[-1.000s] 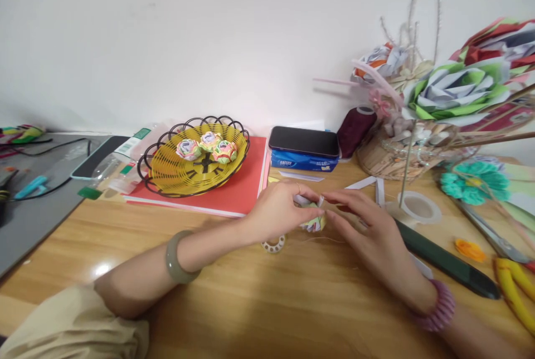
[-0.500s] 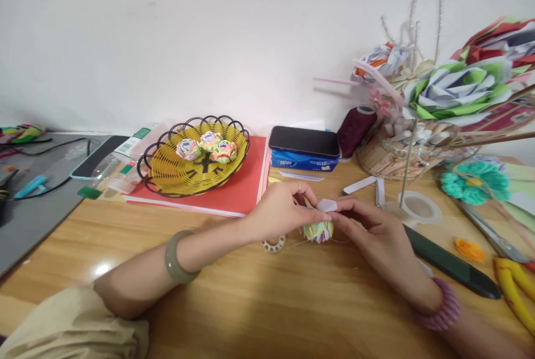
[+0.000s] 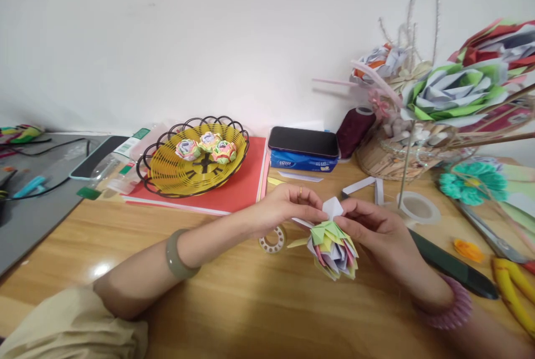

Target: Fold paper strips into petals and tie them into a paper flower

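Between my hands hangs a paper flower with folded green, yellow, pink and lilac petals, its open side tilted down toward me. A white paper piece stands up at its top end. My left hand pinches the flower's top from the left, thumb and fingers closed near the white piece. On the other side my right hand pinches the same spot with thumb and fingertips. A pale paper strip sticks out left of the flower, under my left fingers. Fingertips partly hide the exact grip.
A yellow basket with several small paper flowers sits on red paper. A blue pack carries a phone. Around my right hand are a tape roll, a dark green tool and yellow-handled scissors. A small tape ring lies left of the flower.
The flower has tilted and come further into view, showing its petals below my fingers. The white piece now stands more upright. Both hands stay close together at its top.
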A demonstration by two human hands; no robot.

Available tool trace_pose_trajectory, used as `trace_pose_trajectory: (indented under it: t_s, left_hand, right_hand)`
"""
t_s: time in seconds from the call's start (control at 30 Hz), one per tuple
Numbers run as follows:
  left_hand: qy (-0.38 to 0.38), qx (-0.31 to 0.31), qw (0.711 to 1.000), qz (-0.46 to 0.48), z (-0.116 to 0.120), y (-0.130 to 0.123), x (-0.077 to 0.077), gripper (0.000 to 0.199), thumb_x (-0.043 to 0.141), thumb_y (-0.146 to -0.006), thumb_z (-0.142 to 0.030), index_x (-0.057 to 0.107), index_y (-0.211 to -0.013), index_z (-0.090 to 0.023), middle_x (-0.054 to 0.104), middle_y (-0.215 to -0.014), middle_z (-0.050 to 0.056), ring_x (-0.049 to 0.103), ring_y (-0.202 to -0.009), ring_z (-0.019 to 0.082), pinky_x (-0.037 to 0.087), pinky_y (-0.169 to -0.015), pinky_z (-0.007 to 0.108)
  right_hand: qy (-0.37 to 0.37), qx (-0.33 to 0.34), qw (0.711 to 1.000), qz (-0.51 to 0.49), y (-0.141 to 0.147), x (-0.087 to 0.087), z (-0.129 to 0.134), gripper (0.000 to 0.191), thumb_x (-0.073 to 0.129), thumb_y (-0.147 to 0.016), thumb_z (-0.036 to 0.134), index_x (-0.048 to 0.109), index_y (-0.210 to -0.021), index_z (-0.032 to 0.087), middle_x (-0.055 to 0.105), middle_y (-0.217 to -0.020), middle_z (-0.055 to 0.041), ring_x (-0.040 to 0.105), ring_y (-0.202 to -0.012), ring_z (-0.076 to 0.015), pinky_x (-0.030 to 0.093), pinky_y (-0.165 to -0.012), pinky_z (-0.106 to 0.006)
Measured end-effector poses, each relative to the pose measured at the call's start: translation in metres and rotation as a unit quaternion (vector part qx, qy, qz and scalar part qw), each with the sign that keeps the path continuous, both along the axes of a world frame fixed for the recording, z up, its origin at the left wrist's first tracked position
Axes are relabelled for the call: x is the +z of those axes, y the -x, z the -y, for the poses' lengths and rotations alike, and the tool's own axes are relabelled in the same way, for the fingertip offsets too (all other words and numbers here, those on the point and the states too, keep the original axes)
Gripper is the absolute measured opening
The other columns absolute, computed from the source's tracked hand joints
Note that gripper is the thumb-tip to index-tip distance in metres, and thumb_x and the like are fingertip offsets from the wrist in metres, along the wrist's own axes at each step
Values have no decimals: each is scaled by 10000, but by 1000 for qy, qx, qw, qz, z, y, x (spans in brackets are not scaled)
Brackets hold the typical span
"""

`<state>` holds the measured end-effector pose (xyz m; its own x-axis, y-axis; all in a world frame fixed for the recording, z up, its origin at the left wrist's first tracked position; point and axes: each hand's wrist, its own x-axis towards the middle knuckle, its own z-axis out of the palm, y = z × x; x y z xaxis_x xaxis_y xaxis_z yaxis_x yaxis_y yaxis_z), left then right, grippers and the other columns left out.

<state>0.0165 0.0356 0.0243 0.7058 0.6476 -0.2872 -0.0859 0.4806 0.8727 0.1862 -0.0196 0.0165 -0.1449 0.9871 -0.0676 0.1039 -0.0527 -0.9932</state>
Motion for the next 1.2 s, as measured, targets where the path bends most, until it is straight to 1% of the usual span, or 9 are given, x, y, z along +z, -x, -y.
trace_pose_trajectory:
  t_s: [0.13,0.27,0.37,0.53,0.73,0.9,1.03,1.1,1.2]
  left_hand:
    - [-13,21,1000,-15,1,-2,0,195,738,-524,-191,585,-611,-107,586,-557,-29,521,-512,58,397,-539,200]
    - [-12,12,1000,-18,1,-2,-1,172,729,-530,-172,589,-607,-106,582,-545,-38,510,-495,42,393,-540,191]
    - [-2,9,1000,-14,1,-1,-1,191,736,-523,-185,589,-615,-104,581,-555,-36,518,-505,45,387,-527,183]
    - [6,-16,1000,-12,0,0,-2,193,737,-528,-164,586,-633,-106,587,-564,-39,511,-490,36,369,-493,165]
    - [10,4,1000,-22,0,-2,-5,187,732,-520,-133,583,-631,-104,596,-563,-39,528,-493,35,386,-500,159]
    - [-11,36,998,-49,-1,-3,-10,236,752,-482,-172,577,-621,-98,593,-548,-29,529,-481,50,395,-490,174]
    - [-26,57,995,-72,-2,-6,-14,230,737,-489,-183,561,-611,-100,587,-539,-24,529,-477,59,414,-498,189]
    - [-50,68,993,-86,-1,-7,-15,211,718,-510,-179,540,-595,-105,580,-535,-22,531,-481,63,418,-501,192]
    - [-116,79,985,-98,1,-7,-17,202,686,-555,-184,496,-579,-121,554,-527,-30,521,-478,63,397,-479,180]
  right_hand:
    - [6,-13,1000,-13,0,1,-1,204,672,-666,384,609,-692,192,615,-627,5,548,-545,-120,443,-514,-231]
    - [21,-7,1000,-22,-1,-1,-2,208,682,-658,369,587,-643,184,591,-601,18,529,-537,-108,433,-524,-225]
    - [18,-2,999,-27,-1,-3,-2,199,680,-668,353,580,-648,182,588,-626,19,528,-565,-105,434,-545,-220]
    - [17,2,1000,-18,0,-2,0,193,677,-678,339,561,-651,188,571,-622,29,517,-560,-96,433,-539,-208]
    - [7,-16,1000,-4,2,-2,0,188,688,-660,333,567,-696,193,564,-637,26,524,-575,-101,447,-546,-211]
    - [-2,-34,999,17,4,-5,-2,218,688,-648,347,545,-653,184,543,-618,26,516,-560,-103,440,-528,-216]
    - [-25,-43,998,39,5,-10,-2,221,659,-678,353,521,-648,183,530,-615,31,502,-557,-97,422,-517,-209]
    - [-43,-42,997,53,5,-13,-2,201,639,-704,349,528,-676,184,534,-621,27,500,-561,-100,415,-513,-210]
    - [-72,-43,993,84,5,-17,-1,161,611,-738,337,549,-748,189,551,-639,20,509,-575,-110,414,-518,-218]
